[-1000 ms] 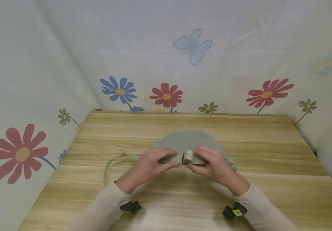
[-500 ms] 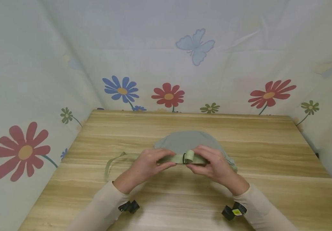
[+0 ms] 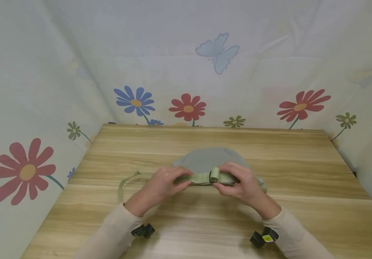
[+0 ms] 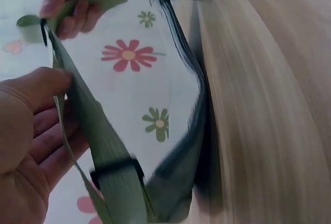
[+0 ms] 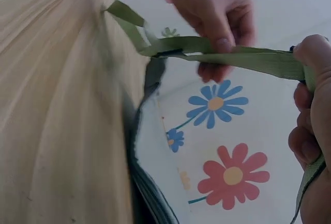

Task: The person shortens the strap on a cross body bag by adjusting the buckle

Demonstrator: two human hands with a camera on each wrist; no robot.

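A grey-green fabric bag point(image 3: 210, 160) with a zipped edge point(image 5: 155, 195) lies on the table in the head view. Its light green webbing strap point(image 3: 200, 178) is stretched between my hands, in front of the bag. The thumb and fingers of my left hand point(image 3: 164, 183) pinch the strap on the left. My right hand point(image 3: 242, 183) grips it just beside a black slider buckle point(image 3: 210, 176), where a short loop point(image 3: 216, 173) of webbing stands up. Lower down in the left wrist view, a second black slider point(image 4: 118, 168) sits on the strap near the bag.
The strap's slack end point(image 3: 121, 189) curls over the wooden table point(image 3: 179, 140) on the left. Behind and at both sides hangs a pale curtain point(image 3: 160, 43) printed with flowers and a butterfly. Black wrist cameras point(image 3: 148, 230) sit at both cuffs.
My hands have drawn slightly apart. The left has slid left along the strap, and the right has shifted a little right with the slider and loop.
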